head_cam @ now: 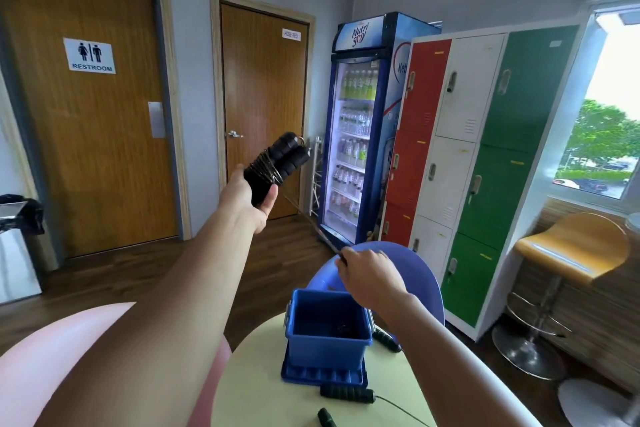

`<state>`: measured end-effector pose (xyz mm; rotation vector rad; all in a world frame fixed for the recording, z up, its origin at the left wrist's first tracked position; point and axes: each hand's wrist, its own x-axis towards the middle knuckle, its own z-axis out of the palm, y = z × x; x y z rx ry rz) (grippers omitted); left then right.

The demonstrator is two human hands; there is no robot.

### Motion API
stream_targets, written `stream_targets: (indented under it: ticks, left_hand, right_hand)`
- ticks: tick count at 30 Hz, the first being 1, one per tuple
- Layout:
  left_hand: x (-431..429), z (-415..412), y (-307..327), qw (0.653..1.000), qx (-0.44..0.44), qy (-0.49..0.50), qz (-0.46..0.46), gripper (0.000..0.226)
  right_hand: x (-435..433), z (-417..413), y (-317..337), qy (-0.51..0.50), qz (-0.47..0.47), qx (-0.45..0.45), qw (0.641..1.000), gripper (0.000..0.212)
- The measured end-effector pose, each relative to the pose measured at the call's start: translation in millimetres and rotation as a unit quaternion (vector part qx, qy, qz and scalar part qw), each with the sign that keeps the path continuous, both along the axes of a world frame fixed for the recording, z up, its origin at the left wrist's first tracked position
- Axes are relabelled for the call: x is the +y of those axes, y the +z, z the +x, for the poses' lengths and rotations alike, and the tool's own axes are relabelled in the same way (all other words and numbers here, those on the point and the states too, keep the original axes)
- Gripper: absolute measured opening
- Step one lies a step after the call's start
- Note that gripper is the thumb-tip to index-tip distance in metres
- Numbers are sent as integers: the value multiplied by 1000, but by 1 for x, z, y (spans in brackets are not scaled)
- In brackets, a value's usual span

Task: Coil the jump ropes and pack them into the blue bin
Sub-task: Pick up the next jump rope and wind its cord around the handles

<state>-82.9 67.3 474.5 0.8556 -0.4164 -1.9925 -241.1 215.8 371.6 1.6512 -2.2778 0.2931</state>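
Gripping the paired black handles (pixel 277 163) high up left of the blue bin (pixel 329 345) in the left hand (pixel 251 199), fingers curled round them, and pinching the cord (pixel 325 239) taut just above the bin with the right hand (pixel 369 276), seemingly to wind tight turns.

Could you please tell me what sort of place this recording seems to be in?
Most likely a lounge or locker area in a gym or sports club, though I can't be sure: red, white and green lockers, a stocked drinks fridge, and a door with a restroom sign.
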Motion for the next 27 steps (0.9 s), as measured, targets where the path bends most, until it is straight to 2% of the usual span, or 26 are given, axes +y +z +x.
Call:
stream_targets:
  ticks: [2, 4, 5, 7, 9, 11, 13, 15, 18, 19, 20, 23, 24, 27]
  left_hand:
    - [-6, -4, -2, 997, -52, 19, -53, 51]
    - [-11, -7, -8, 987, -99, 23, -122, 51]
    - [-14, -8, -11, 980, -125, 22, -156, 52]
    - [-17, -11, -19, 953, -196, 23, -228, 56]
    - [-17, -13, -24, 902, -283, 30, -323, 53]
    - [-15, -12, -28, 808, -390, 33, -440, 48]
    - [-15, -10, -31, 726, -447, 11, -522, 48]
    - [-16, -6, -34, 691, -454, -32, -561, 50]
    - [-16, 0, -34, 670, -436, -105, -591, 54]
    - [-14, 2, -34, 676, -420, -131, -591, 55]
    - [-12, 3, -33, 698, -388, -156, -581, 56]
    - [-3, 6, -28, 813, -238, -207, -489, 59]
    - [1, 7, -27, 839, -205, -212, -458, 59]
    - [10, 3, -26, 892, -148, -192, -382, 50]
  right_hand:
    - [1, 8, 2, 49, -16, 32, 998, 41]
    - [0, 14, 7, 103, -49, 61, 992, 16]
    - [-2, 16, 8, 112, -60, 69, 989, 15]
    - [-7, 21, 19, 139, -102, 43, 984, 28]
    - [-11, 26, 33, 169, -178, 50, 968, 31]
    - [-15, 27, 46, 185, -215, 71, 956, 28]
    - [-16, 29, 61, 203, -211, 73, 953, 22]
    - [-19, 29, 75, 201, -199, 40, 958, 17]
    - [-27, 29, 91, 175, -211, -81, 958, 18]
    - [-31, 28, 94, 167, -224, -117, 953, 17]
    - [-34, 27, 97, 159, -239, -150, 946, 16]
    - [-42, 25, 99, 129, -243, -288, 917, 13]
    - [-46, 26, 97, 118, -232, -358, 897, 14]
    - [-54, 27, 84, 87, -241, -536, 805, 20]
